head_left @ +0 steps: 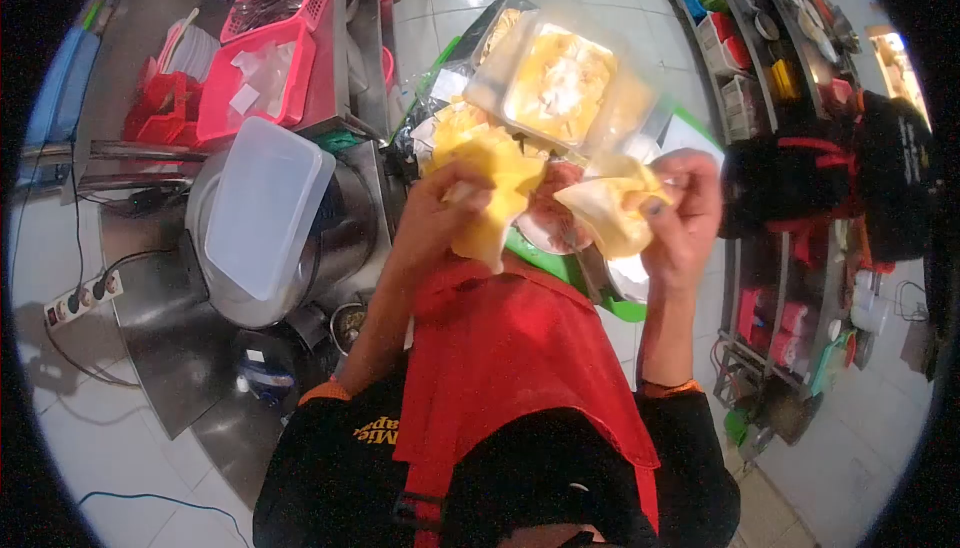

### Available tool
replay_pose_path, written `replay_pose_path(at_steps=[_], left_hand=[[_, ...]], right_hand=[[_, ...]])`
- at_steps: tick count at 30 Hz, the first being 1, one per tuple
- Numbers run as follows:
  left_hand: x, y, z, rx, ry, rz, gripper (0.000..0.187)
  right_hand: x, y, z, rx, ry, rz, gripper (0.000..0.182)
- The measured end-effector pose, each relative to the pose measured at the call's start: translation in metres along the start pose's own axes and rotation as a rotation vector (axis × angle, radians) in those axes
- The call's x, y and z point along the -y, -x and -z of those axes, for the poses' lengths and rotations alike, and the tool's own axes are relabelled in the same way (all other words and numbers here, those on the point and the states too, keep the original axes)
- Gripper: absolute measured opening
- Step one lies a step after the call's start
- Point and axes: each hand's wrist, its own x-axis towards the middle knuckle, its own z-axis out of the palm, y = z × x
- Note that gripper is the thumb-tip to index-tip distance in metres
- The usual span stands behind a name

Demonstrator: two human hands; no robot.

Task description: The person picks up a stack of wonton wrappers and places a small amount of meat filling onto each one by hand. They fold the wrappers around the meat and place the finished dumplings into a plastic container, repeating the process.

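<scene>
My left hand (440, 210) is closed on thin yellow dough wrappers (493, 210), which hang loosely over its fingers. In my right hand (688, 210) a single folded dough wrapper (610, 210) is pinched between thumb and fingers. Pinkish minced meat (548, 216) shows between the two hands, partly covered by them. Just beyond sits a clear plastic tub (508, 113) with yellow pieces and white powder in it. More yellow wrappers (455, 123) lie to the left of the tub, behind my left hand.
A green tray (628, 310) shows beneath the things at my hands. To the left stand a pot with a translucent plastic lid (268, 208) on top and a pink basket (212, 108) on a steel counter. Loaded shelves and a person in dark clothes (800, 170) are at right.
</scene>
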Motion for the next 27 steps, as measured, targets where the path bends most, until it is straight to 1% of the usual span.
replay_pose_path(at_steps=[1,2,3,4,5,7,8,10,11,13,14,16,17,19,21,22,23,24,25,27], left_hand=[[0.004,0.0,0.006,-0.079,-0.074,-0.049,0.014],[0.011,-0.002,0.015,-0.103,-0.169,-0.118,0.014],[0.015,0.001,0.023,-0.099,-0.167,-0.12,0.014],[0.015,0.006,0.029,-0.139,-0.086,-0.065,0.014],[0.015,0.011,0.035,-0.179,-0.006,-0.011,0.014],[0.015,0.017,0.044,-0.212,0.012,-0.005,0.012],[0.014,0.021,0.047,-0.228,0.031,0.011,0.011],[0.016,0.028,0.053,-0.251,0.054,0.024,0.011],[0.022,0.031,0.056,-0.26,0.03,-0.007,0.011],[0.024,0.036,0.059,-0.279,0.008,-0.043,0.01],[0.022,0.039,0.058,-0.284,0.02,-0.048,0.011],[0.02,0.045,0.054,-0.289,0.032,-0.049,0.011],[0.018,0.047,0.053,-0.294,0.018,-0.036,0.014],[0.016,0.049,0.056,-0.301,0.003,-0.034,0.016],[0.02,0.054,0.056,-0.354,-0.001,-0.072,0.028],[0.02,0.059,0.054,-0.361,0.01,-0.053,0.028],[0.014,0.062,0.054,-0.372,0.085,-0.037,0.034],[0.011,0.061,0.055,-0.374,0.156,-0.025,0.04],[0.014,0.061,0.058,-0.358,0.154,-0.011,0.04],[0.018,0.054,0.059,-0.335,0.272,-0.034,0.045]], right_hand=[[0.007,-0.006,0.002,-0.017,-0.008,0.033,0.039],[0.011,-0.014,0.011,-0.046,0.185,0.008,0.038],[0.014,-0.024,0.017,-0.075,0.376,-0.017,0.037],[0.015,-0.034,0.016,-0.099,0.443,-0.101,0.032],[0.008,-0.044,0.021,-0.099,0.444,-0.097,0.032],[-0.016,-0.064,0.039,-0.053,0.635,-0.396,0.028],[-0.035,-0.073,0.048,-0.049,0.639,-0.392,0.028],[-0.075,-0.093,0.063,0.025,0.694,-0.292,0.028],[-0.086,-0.107,0.063,0.032,0.695,-0.287,0.028],[-0.106,-0.135,0.059,-0.018,0.468,-0.258,0.028],[-0.118,-0.152,0.061,-0.011,0.466,-0.258,0.028],[-0.14,-0.177,0.07,-0.036,0.845,-0.218,0.03],[-0.153,-0.177,0.081,-0.035,0.843,-0.219,0.03],[-0.17,-0.182,0.102,0.06,1.365,0.136,0.033],[-0.143,-0.175,0.105,-0.082,1.298,0.08,0.031],[-0.128,-0.166,0.12,-0.083,1.424,0.062,0.028],[-0.116,-0.159,0.141,-0.092,1.546,0.046,0.027],[-0.107,-0.15,0.165,-0.017,1.674,-0.112,0.026],[-0.1,-0.137,0.192,0.053,1.798,-0.283,0.026],[-0.112,-0.111,0.259,0.401,1.882,-0.589,0.027]])
